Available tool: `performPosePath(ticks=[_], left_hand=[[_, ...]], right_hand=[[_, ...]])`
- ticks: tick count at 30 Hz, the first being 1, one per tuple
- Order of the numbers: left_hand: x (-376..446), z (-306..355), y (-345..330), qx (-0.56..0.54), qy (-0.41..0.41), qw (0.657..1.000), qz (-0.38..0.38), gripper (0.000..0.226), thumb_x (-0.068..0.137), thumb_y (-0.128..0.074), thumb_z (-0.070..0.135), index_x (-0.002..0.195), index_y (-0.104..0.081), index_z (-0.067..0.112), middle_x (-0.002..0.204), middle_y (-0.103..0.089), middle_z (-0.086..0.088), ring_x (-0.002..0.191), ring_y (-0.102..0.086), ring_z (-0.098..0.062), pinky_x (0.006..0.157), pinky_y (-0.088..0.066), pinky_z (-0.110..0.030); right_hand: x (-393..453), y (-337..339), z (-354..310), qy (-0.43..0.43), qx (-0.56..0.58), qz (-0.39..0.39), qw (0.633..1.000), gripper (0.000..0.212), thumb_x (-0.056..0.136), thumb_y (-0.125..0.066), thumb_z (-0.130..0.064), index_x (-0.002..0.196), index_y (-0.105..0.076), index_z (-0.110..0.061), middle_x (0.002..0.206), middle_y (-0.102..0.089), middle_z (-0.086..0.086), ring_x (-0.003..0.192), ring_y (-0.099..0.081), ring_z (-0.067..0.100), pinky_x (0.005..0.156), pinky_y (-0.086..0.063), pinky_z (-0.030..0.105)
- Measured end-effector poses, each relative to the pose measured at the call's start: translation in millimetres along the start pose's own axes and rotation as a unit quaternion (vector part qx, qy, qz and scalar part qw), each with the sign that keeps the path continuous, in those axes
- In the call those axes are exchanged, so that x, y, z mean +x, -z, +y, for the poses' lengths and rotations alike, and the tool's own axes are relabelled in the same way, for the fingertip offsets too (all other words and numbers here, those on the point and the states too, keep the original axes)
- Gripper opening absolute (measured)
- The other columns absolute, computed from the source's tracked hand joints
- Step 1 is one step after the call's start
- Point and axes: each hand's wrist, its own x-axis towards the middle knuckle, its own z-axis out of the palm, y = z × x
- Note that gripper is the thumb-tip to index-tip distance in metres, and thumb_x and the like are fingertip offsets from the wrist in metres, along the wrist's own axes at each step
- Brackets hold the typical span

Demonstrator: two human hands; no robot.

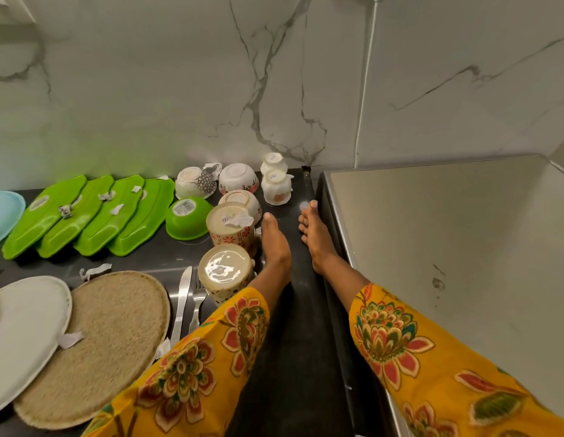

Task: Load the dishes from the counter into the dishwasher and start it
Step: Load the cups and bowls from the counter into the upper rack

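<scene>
Dishes lie upside down on the black counter (pixel 293 310). My left hand (pixel 274 241) rests flat on it with straight fingers, right beside two patterned mugs (pixel 230 228) (pixel 225 272). My right hand (pixel 317 238) lies flat too, fingers spread, along the edge of a grey steel appliance top (pixel 447 241). Neither hand holds anything. Behind the mugs are a green bowl (pixel 187 217), floral bowls (pixel 239 178) and two small white cups (pixel 276 187). Several green leaf-shaped trays (pixel 88 216) are lined up to the left.
A knife (pixel 181 301) and fork (pixel 197 302) lie beside a woven round mat (pixel 100 342), which a white plate (pixel 25 335) overlaps. A pale blue plate (pixel 3 212) is at the far left. Torn paper labels are scattered about. A marble wall backs the counter.
</scene>
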Motion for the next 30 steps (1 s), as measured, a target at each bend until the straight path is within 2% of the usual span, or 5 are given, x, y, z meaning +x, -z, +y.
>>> performPosePath(ticks=[11, 13, 18, 23, 30], left_hand=[[57, 17, -34, -0.071, -0.022, 0.99, 0.119, 0.054, 0.101, -0.033, 0.04, 0.148, -0.027, 0.013, 0.152, -0.028, -0.005, 0.141, -0.026, -0.019, 0.114, -0.021, -0.029], [66, 21, -40, -0.09, -0.03, 0.985, 0.144, 0.055, 0.1, -0.036, 0.04, 0.147, -0.03, 0.012, 0.15, -0.032, -0.007, 0.138, -0.03, -0.02, 0.113, -0.024, -0.03], [81, 29, -51, -0.116, -0.03, 0.985, 0.126, 0.051, 0.1, -0.034, 0.042, 0.14, -0.04, 0.012, 0.144, -0.042, -0.01, 0.133, -0.039, -0.022, 0.112, -0.03, -0.032], [76, 35, -54, -0.109, -0.004, 0.989, 0.101, 0.059, 0.097, -0.031, 0.054, 0.141, -0.041, 0.016, 0.145, -0.042, -0.009, 0.134, -0.037, -0.024, 0.115, -0.027, -0.04], [32, 31, -46, -0.132, 0.015, 0.989, 0.063, 0.063, 0.095, -0.03, 0.058, 0.138, -0.046, 0.014, 0.143, -0.046, -0.009, 0.133, -0.04, -0.022, 0.116, -0.026, -0.04]], right_hand=[[63, -4, -16, 0.063, -0.036, -0.037, 0.997, 0.056, 0.1, -0.02, -0.049, 0.146, -0.031, -0.02, 0.15, -0.035, 0.002, 0.138, -0.03, 0.019, 0.11, -0.022, 0.031], [71, -8, -19, 0.074, -0.037, -0.045, 0.996, 0.065, 0.095, -0.022, -0.06, 0.148, -0.028, -0.022, 0.152, -0.033, 0.003, 0.14, -0.03, 0.019, 0.116, -0.022, 0.04], [88, -8, -23, 0.043, 0.0, -0.071, 0.997, 0.065, 0.096, -0.018, -0.058, 0.151, -0.013, -0.024, 0.155, -0.025, 0.004, 0.142, -0.025, 0.02, 0.117, -0.019, 0.042], [80, -1, -29, 0.026, 0.032, -0.089, 0.995, 0.054, 0.101, -0.014, -0.048, 0.147, -0.027, -0.024, 0.15, -0.035, 0.002, 0.136, -0.03, 0.014, 0.099, -0.02, 0.022], [44, 5, -21, 0.047, 0.031, -0.045, 0.997, 0.052, 0.102, -0.02, -0.044, 0.139, -0.042, -0.016, 0.141, -0.048, 0.004, 0.121, -0.044, 0.009, 0.095, -0.029, 0.021]])
